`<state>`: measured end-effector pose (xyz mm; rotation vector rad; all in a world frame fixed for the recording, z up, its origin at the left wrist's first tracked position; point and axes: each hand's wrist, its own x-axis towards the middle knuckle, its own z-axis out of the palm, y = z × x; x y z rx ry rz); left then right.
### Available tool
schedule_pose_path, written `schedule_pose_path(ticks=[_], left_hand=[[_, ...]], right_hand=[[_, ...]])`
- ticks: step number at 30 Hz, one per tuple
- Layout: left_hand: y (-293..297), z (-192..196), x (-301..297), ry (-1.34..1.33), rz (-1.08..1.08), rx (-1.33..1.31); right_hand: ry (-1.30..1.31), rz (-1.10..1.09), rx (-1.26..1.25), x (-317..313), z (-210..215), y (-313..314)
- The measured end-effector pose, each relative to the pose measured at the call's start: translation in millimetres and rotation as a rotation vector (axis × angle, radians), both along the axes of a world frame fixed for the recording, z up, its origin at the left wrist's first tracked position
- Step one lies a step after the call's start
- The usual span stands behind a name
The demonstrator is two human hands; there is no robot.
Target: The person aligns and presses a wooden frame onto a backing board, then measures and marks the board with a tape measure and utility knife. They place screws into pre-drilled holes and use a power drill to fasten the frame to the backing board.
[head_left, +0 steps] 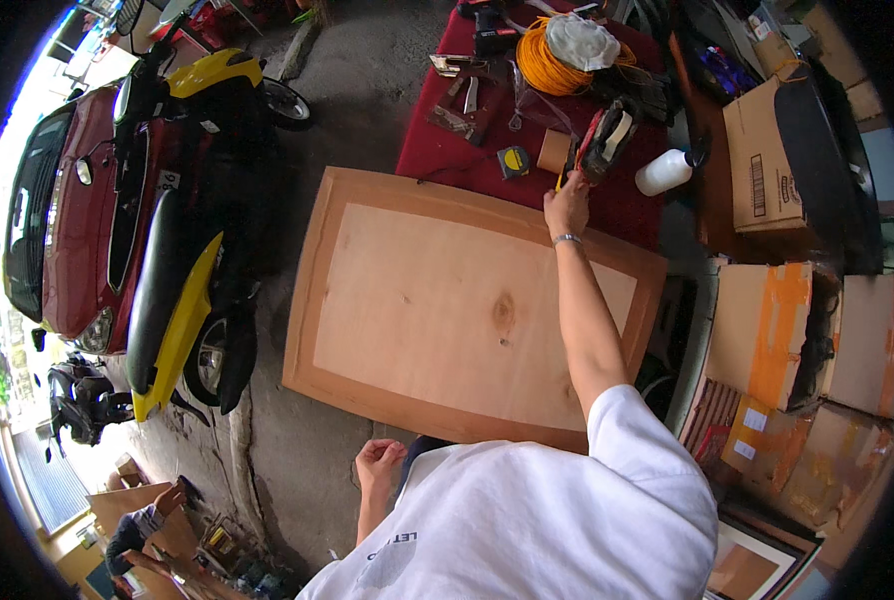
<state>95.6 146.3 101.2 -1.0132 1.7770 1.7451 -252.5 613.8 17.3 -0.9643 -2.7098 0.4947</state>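
A wooden panel [417, 290] with a pale plywood middle and brown paper-like border lies in front of me. My right arm stretches across it to the far right. There my right hand [567, 208] is closed at a slim yellow and dark item [563, 180], whose kind I cannot make out. Beside its fingertips lies a black and red tool with a roll of tape [607, 135]. Close to my body, below the panel's near edge, my left hand [379, 465] is closed with curled fingers, and no object shows in it.
On the red-covered table [427, 150] are a tape measure [514, 162], orange cord [549, 62], a drill [489, 30] and a white bottle [664, 172]. Cardboard boxes [757, 330] stack on the right. A yellow motorbike [182, 320] and red car [72, 210] stand left. Another person [142, 530] works lower left.
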Motion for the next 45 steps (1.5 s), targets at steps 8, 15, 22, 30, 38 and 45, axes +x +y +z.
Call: schedule_pose_path(ticks=[8,15,22,30,38,45], left_hand=[[9.6,-16.7,-36.8,0.094,-0.177,0.044],[-9.1,-26.6,-33.9,0.128,-0.241,-0.045],[-76.5,-29.2,68.9,0.072,-0.194,-0.352],[-74.8,-20.8,204.7,-0.321,-0.061,-0.521],[-93.7,-34.0,281.8,-0.284,-0.253,-0.655],[-184.5,-107.1,215.7,-0.041,-0.189,-0.818]], right_hand=[[0.036,0.166,0.088,49.5,12.0,-6.0],[0.503,0.341,0.012,20.7,47.3,1.9],[0.623,0.309,-0.211,-80.9,75.2,20.8],[0.559,0.809,-0.54,-6.7,67.3,-99.1],[0.328,0.786,-0.833,164.2,64.3,-158.8],[0.057,0.681,-0.739,295.2,62.2,-160.4]])
